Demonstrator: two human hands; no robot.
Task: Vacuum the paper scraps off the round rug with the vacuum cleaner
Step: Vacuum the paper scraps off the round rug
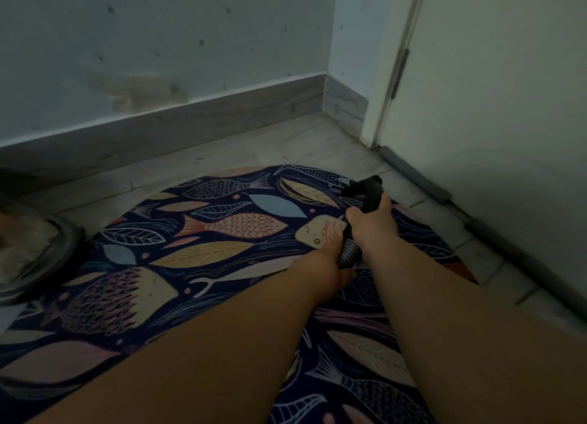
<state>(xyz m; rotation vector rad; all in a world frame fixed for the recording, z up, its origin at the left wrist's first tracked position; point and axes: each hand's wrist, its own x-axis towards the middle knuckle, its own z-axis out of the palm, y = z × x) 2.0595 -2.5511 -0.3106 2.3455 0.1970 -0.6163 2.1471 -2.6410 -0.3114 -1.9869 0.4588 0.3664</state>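
Two bare hands are reaching forward over a round rug (222, 233), both gripping the vacuum cleaner's hose. The right hand (373, 223) is wrapping around the black handle (365, 188) at the hose's front end, fingers closed on it. The left hand (330, 261) is sitting just behind, clasped around the ribbed grey hose (349, 253), so the two hands are lying close together, one ahead of the other. The black handle is curving forward and pointing down toward the far right edge of the rug; its tip is too dark to make out.

The rug is lying flat beneath the hands, dark blue with a pattern of pale fish and leaves. No paper scraps can be told apart from the pattern in this dim light. Beyond the rug, a strip of pale wooden floor (301, 140) is running to a grey skirting board (190, 118) and a light wall. To the rug's right, a white door (508, 105) is standing. At the rug's left edge, a dark round object (38, 258) is resting, blurred and unclear.
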